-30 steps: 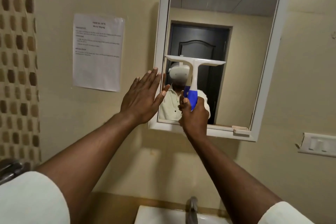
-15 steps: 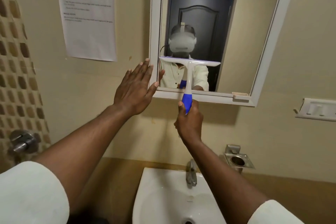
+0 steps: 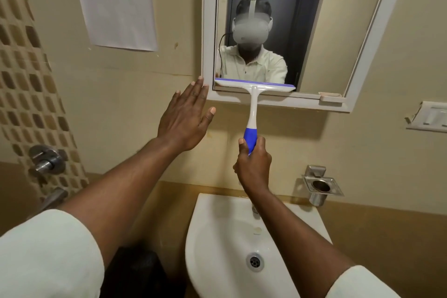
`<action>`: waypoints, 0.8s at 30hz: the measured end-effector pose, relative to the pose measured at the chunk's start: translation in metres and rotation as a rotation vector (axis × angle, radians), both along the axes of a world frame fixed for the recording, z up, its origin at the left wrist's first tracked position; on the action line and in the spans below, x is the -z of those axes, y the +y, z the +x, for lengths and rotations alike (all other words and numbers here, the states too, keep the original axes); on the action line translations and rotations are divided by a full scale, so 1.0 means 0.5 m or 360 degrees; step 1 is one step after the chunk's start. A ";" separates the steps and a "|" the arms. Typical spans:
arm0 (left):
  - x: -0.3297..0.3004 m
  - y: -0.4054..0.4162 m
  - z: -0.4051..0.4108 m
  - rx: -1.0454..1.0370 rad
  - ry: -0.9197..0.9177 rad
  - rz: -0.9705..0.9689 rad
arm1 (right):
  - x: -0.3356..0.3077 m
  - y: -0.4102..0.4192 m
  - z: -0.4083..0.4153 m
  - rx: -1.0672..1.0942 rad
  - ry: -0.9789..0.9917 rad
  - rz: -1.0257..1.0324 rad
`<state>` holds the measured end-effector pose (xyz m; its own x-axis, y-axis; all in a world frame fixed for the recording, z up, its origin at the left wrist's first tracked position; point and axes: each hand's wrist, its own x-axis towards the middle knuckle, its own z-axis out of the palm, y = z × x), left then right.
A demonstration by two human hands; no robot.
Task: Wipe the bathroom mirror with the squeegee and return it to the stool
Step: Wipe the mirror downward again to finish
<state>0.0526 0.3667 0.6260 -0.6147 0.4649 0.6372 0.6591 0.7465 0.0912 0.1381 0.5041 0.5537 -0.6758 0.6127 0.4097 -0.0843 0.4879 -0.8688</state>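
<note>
Head view:
Squeegee (image 3: 252, 101): white plastic T-shape w/ blue grip; blue-edged blade lies level along the bottom of the glass, at the lower frame rail.
Right hand (image 3: 254, 164): fingers curled round the blue grip, thumb up along its side; holds the handle upright above the basin.
Left hand (image 3: 186, 118): fingers straight, spread, flat toward the wall; fingertips at the mirror frame's lower left corner, contact can't tell.
Mirror (image 3: 338, 31): rectangular glass in white frame; reflects dark panelled door.
Basin (image 3: 217, 237): glossy white ceramic, rounded; round metal drain at its bottom, small yellowish stain near the tap.
Holder (image 3: 323, 185): square steel wall bracket w/ metal cup, contents not visible.
Wall: smooth cream paint; brown mosaic tile strip at left; printed paper sheet (image 3: 118, 5) stuck up.
</note>
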 end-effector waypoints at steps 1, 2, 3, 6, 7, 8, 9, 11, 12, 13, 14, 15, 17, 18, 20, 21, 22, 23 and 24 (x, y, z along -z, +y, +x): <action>0.007 0.001 0.001 0.0000 -0.0009 -0.0009 | 0.006 0.000 0.002 0.0004 -0.0008 -0.0004; 0.015 0.002 0.002 0.0000 -0.0018 -0.0018 | 0.012 0.001 0.004 0.0009 -0.0013 -0.0005; 0.021 0.003 0.003 0.0001 -0.0026 -0.0023 | 0.017 0.001 0.005 0.0014 -0.0015 -0.0006; 0.039 0.005 0.005 -0.0012 -0.0047 -0.0044 | 0.022 0.002 0.007 0.0013 -0.0018 -0.0020; 0.044 0.006 0.006 -0.0016 -0.0056 -0.0050 | 0.022 0.002 0.007 0.0010 -0.0016 -0.0018; 0.047 0.006 0.006 -0.0017 -0.0062 -0.0053 | 0.021 0.002 0.007 0.0008 -0.0011 -0.0014; 0.051 0.007 0.007 -0.0015 -0.0068 -0.0054 | 0.021 0.003 0.007 0.0007 -0.0010 -0.0012; 0.058 0.008 0.010 -0.0015 -0.0076 -0.0058 | 0.020 0.002 0.007 0.0006 -0.0009 -0.0013; 0.060 0.008 0.011 -0.0014 -0.0081 -0.0058 | 0.020 0.002 0.008 0.0008 -0.0012 -0.0014; 0.062 0.007 0.012 -0.0013 -0.0085 -0.0057 | 0.020 0.002 0.008 0.0011 -0.0018 -0.0014; 0.063 0.007 0.012 -0.0014 -0.0087 -0.0055 | 0.020 0.002 0.008 0.0012 -0.0021 -0.0016; 0.063 0.006 0.012 -0.0016 -0.0089 -0.0056 | 0.020 0.002 0.008 0.0011 -0.0022 -0.0021; 0.063 0.005 0.012 -0.0019 -0.0086 -0.0054 | 0.020 0.001 0.008 0.0004 -0.0013 -0.0029; 0.062 0.005 0.013 -0.0020 -0.0085 -0.0051 | 0.020 0.001 0.008 0.0000 -0.0006 -0.0034; 0.060 0.002 0.013 -0.0027 -0.0080 -0.0044 | 0.018 0.001 0.009 -0.0012 0.0019 -0.0050; 0.058 0.001 0.013 -0.0031 -0.0078 -0.0040 | 0.017 0.001 0.011 -0.0018 0.0034 -0.0064; 0.056 0.000 0.013 -0.0035 -0.0076 -0.0038 | 0.016 0.000 0.012 -0.0025 0.0051 -0.0083; 0.053 -0.001 0.013 -0.0040 -0.0075 -0.0039 | 0.014 -0.001 0.013 -0.0031 0.0069 -0.0104; 0.050 -0.001 0.014 -0.0047 -0.0070 -0.0041 | 0.012 -0.001 0.013 -0.0039 0.0087 -0.0124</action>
